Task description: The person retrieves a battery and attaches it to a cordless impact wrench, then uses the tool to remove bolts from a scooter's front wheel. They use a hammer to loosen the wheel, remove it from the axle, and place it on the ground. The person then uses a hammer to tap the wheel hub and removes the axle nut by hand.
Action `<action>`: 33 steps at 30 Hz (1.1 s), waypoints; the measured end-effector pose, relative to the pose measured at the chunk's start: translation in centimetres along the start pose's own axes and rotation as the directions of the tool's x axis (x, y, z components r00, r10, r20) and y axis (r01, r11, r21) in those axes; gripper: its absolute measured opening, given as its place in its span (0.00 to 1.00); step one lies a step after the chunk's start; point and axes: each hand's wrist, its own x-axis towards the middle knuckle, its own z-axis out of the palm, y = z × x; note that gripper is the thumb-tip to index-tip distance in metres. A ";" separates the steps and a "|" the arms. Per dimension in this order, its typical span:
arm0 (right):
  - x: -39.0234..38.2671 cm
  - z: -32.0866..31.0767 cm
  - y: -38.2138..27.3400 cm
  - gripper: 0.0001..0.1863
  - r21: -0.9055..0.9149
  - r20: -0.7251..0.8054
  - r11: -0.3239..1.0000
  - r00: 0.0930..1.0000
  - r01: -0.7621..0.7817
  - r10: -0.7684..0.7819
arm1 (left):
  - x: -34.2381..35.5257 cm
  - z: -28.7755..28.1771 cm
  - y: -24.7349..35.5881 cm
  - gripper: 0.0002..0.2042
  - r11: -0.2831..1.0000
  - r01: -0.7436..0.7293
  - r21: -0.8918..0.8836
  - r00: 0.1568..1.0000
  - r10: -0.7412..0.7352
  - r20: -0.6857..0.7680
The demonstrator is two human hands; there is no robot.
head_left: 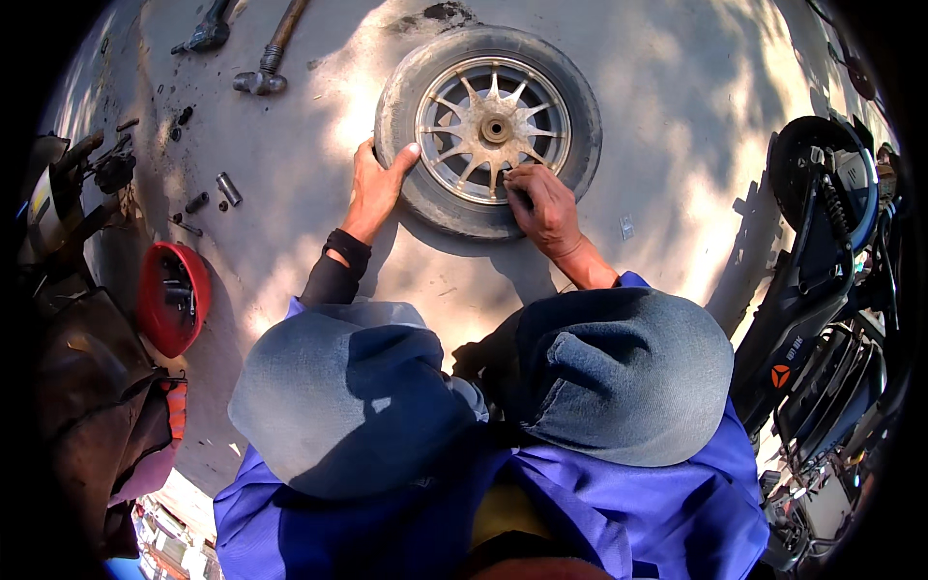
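Note:
A spoked cast wheel [479, 175] with a worn, dusty tyre [578, 106] lies tilted before my knees, its hub and central bore facing up. At the tyre's left side my left hand [375, 188] grips it, thumb on the sidewall and fingers round the outer edge, partly hidden. My right hand [545, 210] is closed in a pinch over the lower right of the rim, by the spokes. What the pinched fingers hold, if anything, is hidden.
A hammer [261, 81] and a dark power tool [205, 37] lie at the far left. Several sockets [228, 188] are nearer, above a red bowl [175, 300] of metal parts. A black motorbike or scooter [807, 280] stands at right; a brown bag-like cover [97, 387] lies at left.

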 end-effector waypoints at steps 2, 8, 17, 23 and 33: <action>0.0 -0.2 -0.2 0.13 -0.003 -0.008 1.000 1.000 -0.004 0.004 | -0.2 0.3 0.7 0.41 0.998 -0.022 -0.051 1.000 0.022 0.008; 0.0 0.4 -0.1 0.15 0.002 -0.034 1.000 0.999 0.000 0.000 | -0.3 0.4 0.0 0.40 0.997 -0.070 0.019 0.996 0.071 -0.048; 0.1 0.2 0.2 0.16 -0.025 -0.032 0.999 0.998 0.048 -0.048 | -0.2 0.3 0.6 0.37 0.994 -0.101 -0.032 0.995 0.101 0.020; 0.2 0.1 0.1 0.14 -0.045 -0.036 0.997 0.997 0.060 -0.062 | -0.6 0.6 1.0 0.40 0.996 -0.087 0.005 0.995 0.088 -0.054; 0.2 1.0 -0.2 0.15 0.028 -0.037 1.000 0.999 0.012 -0.011 | -2.2 -0.7 3.7 0.38 1.000 0.010 0.012 1.000 -0.010 -0.007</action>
